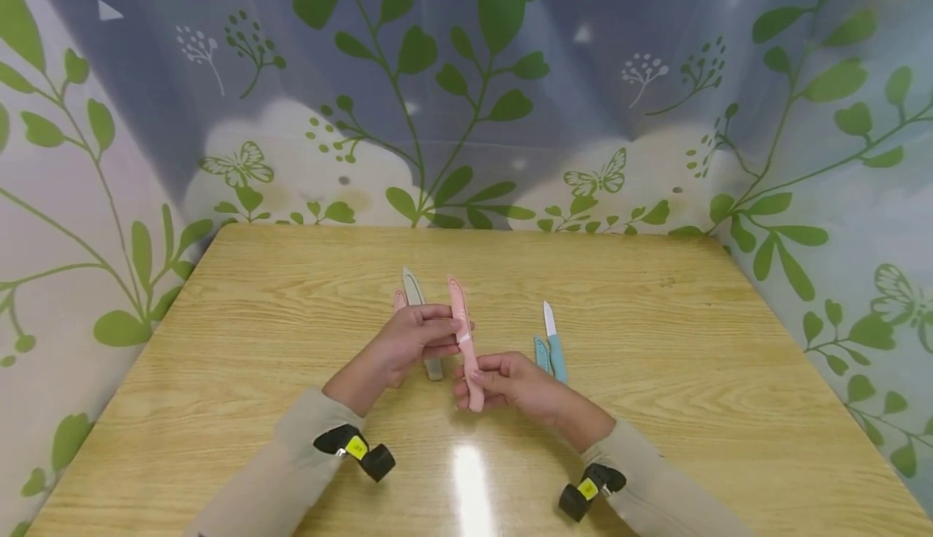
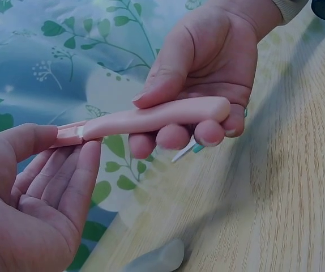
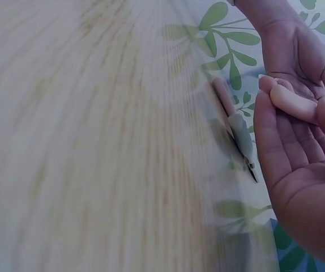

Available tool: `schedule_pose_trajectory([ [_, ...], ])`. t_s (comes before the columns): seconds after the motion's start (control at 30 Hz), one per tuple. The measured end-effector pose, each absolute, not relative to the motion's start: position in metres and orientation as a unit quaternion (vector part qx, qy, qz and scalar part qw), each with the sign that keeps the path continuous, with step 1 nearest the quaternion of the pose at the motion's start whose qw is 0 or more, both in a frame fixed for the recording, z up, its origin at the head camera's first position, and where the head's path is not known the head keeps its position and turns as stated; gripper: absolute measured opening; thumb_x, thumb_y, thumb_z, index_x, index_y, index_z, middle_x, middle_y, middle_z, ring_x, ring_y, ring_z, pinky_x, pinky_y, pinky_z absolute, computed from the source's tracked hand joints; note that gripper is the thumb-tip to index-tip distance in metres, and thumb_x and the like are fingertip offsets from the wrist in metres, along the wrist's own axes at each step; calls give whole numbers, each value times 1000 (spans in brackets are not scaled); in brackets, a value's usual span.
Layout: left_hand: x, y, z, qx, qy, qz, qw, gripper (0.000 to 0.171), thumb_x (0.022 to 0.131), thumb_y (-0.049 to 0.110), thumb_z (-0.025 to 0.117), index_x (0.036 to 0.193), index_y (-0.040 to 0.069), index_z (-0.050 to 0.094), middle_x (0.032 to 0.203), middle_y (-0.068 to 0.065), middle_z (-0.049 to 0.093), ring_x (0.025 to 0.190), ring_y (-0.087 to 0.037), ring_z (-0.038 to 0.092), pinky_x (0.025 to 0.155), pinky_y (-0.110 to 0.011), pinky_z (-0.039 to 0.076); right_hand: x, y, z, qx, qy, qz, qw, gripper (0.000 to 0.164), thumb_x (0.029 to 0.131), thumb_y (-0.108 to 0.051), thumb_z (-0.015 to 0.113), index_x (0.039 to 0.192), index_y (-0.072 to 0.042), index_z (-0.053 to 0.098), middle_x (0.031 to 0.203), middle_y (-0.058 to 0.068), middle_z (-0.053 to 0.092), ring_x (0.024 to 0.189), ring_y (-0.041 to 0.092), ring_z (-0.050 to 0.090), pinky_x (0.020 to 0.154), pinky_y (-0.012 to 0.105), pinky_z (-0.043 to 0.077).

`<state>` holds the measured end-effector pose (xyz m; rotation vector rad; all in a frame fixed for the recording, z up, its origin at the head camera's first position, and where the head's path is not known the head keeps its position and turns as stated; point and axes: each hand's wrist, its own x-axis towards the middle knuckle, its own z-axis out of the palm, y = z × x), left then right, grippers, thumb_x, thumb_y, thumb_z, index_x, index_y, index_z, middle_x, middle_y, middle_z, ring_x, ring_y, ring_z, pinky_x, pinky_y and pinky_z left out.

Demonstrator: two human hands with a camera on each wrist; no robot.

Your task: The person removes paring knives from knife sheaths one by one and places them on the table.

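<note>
A pink knife (image 1: 472,379) is held above the table, its blade inside a matching pink sheath (image 1: 457,298). My left hand (image 1: 404,338) pinches the sheath between thumb and fingers. The handle lies across the curled fingers of my right hand (image 1: 521,383), with the thumb on top. In the left wrist view, a narrow pale gap shows where the handle (image 2: 157,116) meets the sheath (image 2: 69,135). Beyond my left hand lie a grey-green knife (image 1: 413,287) and another pink piece (image 1: 399,300), both partly hidden by that hand.
Right of my hands, a blue-handled knife (image 1: 556,352) with a bare pale blade lies beside a blue sheath (image 1: 541,355). The wood-grain table (image 1: 656,456) ends at a leaf-printed curtain (image 1: 466,116) behind and at both sides.
</note>
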<state>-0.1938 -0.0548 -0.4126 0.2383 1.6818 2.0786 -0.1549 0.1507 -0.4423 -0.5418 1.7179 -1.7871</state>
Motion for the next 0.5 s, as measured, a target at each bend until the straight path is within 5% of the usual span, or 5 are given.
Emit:
schedule_pose_trajectory([
  [0.5,-194,-59,-412,68,596,767,228,12,95,1,53,101,-5,62,86,-1,72,77,-13,69,72,-23,57,-158,158,-441,-173,646,-687,283,38,100,-12,50,119,20,48,91,2,73,87,20,69,80,32,56],
])
